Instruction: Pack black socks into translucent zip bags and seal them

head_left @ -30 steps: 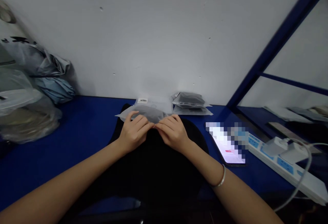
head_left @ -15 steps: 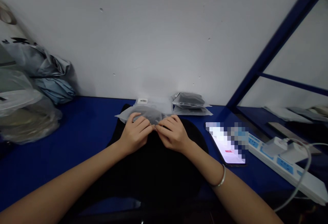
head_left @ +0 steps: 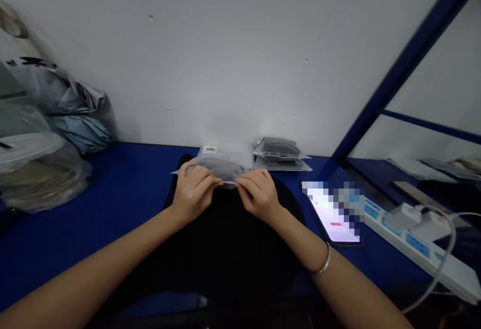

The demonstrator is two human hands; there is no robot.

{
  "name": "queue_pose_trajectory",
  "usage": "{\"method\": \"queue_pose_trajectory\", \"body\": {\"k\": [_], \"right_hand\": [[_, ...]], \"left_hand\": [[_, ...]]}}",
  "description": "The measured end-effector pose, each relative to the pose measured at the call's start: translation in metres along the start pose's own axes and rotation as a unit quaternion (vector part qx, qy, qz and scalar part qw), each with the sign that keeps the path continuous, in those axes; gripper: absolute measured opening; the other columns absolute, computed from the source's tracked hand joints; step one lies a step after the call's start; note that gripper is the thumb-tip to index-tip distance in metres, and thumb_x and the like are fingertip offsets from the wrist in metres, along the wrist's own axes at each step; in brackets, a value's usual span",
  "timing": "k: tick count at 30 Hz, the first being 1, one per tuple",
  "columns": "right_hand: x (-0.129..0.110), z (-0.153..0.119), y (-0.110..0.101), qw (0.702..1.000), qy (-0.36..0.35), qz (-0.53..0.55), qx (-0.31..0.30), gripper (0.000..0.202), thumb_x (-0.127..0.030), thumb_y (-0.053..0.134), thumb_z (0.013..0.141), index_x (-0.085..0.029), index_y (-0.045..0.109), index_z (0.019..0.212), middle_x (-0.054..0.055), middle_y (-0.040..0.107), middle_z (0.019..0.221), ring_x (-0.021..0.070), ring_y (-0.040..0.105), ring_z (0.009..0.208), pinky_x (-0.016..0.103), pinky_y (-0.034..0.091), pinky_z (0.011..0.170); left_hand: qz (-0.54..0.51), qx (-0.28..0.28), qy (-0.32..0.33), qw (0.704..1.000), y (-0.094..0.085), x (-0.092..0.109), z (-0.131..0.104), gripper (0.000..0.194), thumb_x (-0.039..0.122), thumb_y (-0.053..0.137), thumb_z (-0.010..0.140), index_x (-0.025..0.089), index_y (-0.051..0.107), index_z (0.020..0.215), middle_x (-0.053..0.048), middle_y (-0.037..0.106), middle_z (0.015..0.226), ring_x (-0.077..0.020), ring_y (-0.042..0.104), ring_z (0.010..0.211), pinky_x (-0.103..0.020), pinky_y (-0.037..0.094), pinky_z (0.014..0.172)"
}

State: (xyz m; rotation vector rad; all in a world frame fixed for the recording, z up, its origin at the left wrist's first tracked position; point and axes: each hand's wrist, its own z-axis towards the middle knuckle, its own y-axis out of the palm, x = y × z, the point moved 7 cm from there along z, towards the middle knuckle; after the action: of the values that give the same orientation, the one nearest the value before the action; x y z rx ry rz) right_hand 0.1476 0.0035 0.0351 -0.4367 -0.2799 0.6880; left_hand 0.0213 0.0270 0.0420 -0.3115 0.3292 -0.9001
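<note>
Bags of clear plastic (head_left: 45,173) slump well to the left of my left grip, with a crumpled grey bundle (head_left: 56,91) and a folded blue bundle (head_left: 84,131) just beyond them. Blue tabletop (head_left: 124,188) spans the stretch from there to me. My left grip (head_left: 193,188) is pinched closed, thumb against fingers, on the near edge of a frosted pouch (head_left: 221,167), which sits directly in front of both hands with something grey showing through. A barcode label (head_left: 209,149) shows just beyond the left grip; whether it belongs to that same pouch I cannot tell. Something black (head_left: 233,249) spreads below both hands. My right grip (head_left: 259,193) is pinched closed on the same edge, a short strip of it visible between the two. Beyond it and slightly right, more pouches (head_left: 281,151) are stacked, dark inside. A silver bracelet (head_left: 326,264) circles the arm behind that grip. Right of it lies a lit phone (head_left: 340,231), then a white power strip (head_left: 417,245) with adapters (head_left: 404,216) and a cable (head_left: 453,237).
</note>
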Motion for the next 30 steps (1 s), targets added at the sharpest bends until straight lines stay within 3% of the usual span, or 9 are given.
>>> {"method": "queue_pose_trajectory", "body": {"k": [8, 14, 20, 25, 30], "right_hand": [[-0.003, 0.000, 0.004, 0.999, -0.017, -0.009, -0.037, 0.017, -0.011, 0.045, 0.080, -0.018, 0.060, 0.084, 0.003, 0.063, 0.077, 0.0132, 0.052, 0.074, 0.030, 0.036, 0.067], [0.001, -0.001, 0.002, 0.999, 0.000, -0.033, -0.018, 0.020, -0.007, 0.043, 0.077, -0.017, 0.060, 0.082, 0.005, 0.061, 0.078, 0.0146, 0.051, 0.075, 0.030, 0.037, 0.067], [0.008, -0.002, 0.005, 0.998, 0.043, -0.026, -0.025, 0.017, -0.009, 0.043, 0.079, -0.016, 0.058, 0.079, 0.006, 0.060, 0.078, 0.0153, 0.051, 0.076, 0.030, 0.039, 0.068], [0.004, 0.000, 0.006, 0.999, 0.037, -0.017, -0.033, 0.010, -0.015, 0.047, 0.081, -0.015, 0.057, 0.083, 0.005, 0.062, 0.081, 0.0146, 0.052, 0.078, 0.030, 0.038, 0.070], [-0.002, 0.001, 0.010, 0.998, 0.002, -0.035, -0.057, 0.014, -0.015, 0.044, 0.084, -0.017, 0.057, 0.078, 0.003, 0.064, 0.078, 0.0135, 0.052, 0.075, 0.030, 0.036, 0.071]], "left_hand": [[0.027, -0.041, 0.029, 0.998, 0.006, 0.008, 0.006, 0.026, 0.009, 0.047, 0.079, 0.018, 0.040, 0.055, 0.003, 0.039, 0.053, -0.0109, 0.038, 0.053, -0.032, 0.038, 0.068], [-0.007, -0.050, 0.016, 0.999, 0.008, -0.002, 0.001, 0.004, 0.015, 0.054, 0.079, 0.019, 0.054, 0.078, 0.001, 0.053, 0.064, -0.0118, 0.048, 0.061, -0.034, 0.038, 0.074], [-0.012, -0.051, -0.033, 0.998, 0.009, -0.017, -0.003, 0.013, 0.016, 0.052, 0.080, 0.018, 0.049, 0.067, 0.003, 0.050, 0.060, -0.0118, 0.047, 0.059, -0.033, 0.038, 0.071], [0.017, -0.077, 0.001, 0.997, 0.013, -0.007, -0.001, 0.023, 0.012, 0.047, 0.080, 0.018, 0.041, 0.058, 0.003, 0.043, 0.056, -0.0111, 0.041, 0.055, -0.033, 0.038, 0.070], [0.031, -0.095, 0.038, 0.994, 0.018, 0.005, 0.000, 0.023, 0.012, 0.042, 0.082, 0.018, 0.045, 0.060, 0.002, 0.045, 0.055, -0.0108, 0.042, 0.054, -0.032, 0.039, 0.070]]}}
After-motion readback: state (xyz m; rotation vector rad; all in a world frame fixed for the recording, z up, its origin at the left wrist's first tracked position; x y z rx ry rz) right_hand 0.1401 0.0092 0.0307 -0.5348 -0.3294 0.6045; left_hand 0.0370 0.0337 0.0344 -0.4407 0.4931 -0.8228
